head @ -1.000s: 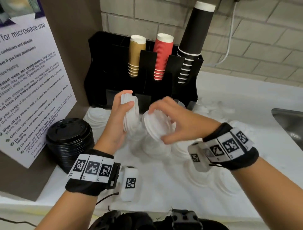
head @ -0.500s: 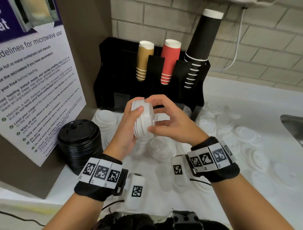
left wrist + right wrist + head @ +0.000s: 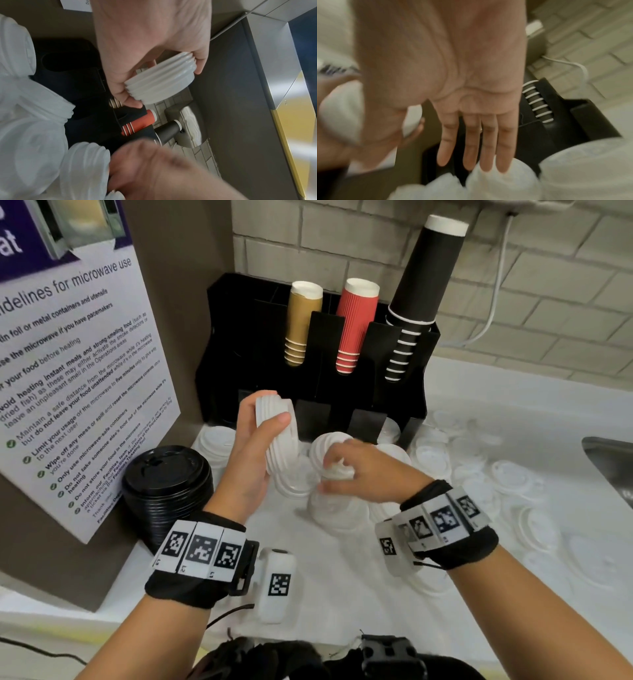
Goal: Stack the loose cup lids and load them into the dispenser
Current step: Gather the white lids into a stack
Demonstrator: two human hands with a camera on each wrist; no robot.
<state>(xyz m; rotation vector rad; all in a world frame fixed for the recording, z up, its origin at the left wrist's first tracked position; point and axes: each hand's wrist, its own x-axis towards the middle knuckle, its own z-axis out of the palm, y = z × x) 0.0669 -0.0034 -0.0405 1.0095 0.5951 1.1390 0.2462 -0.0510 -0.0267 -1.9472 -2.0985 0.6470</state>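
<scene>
My left hand (image 3: 266,420) grips a short stack of white cup lids (image 3: 278,440) on edge, thumb across its front; the ribbed stack (image 3: 159,83) fills the left wrist view. My right hand (image 3: 342,469) is lower and to the right, over a pile of white lids (image 3: 327,444) on the counter. Its fingers (image 3: 488,148) are straight, their tips at a white lid stack (image 3: 501,181). The black dispenser (image 3: 260,347) stands behind, against the wall.
Tan, red (image 3: 354,326) and black cup stacks fill the dispenser's slots. A stack of black lids (image 3: 168,484) stands at the left below a poster. Several loose white lids (image 3: 513,477) lie on the white counter (image 3: 342,587). A sink edge (image 3: 609,460) is at the right.
My right hand pressed a lid onto the stack in my left hand, then let go and dropped to the lids on the counter. The left hand kept its stack.
</scene>
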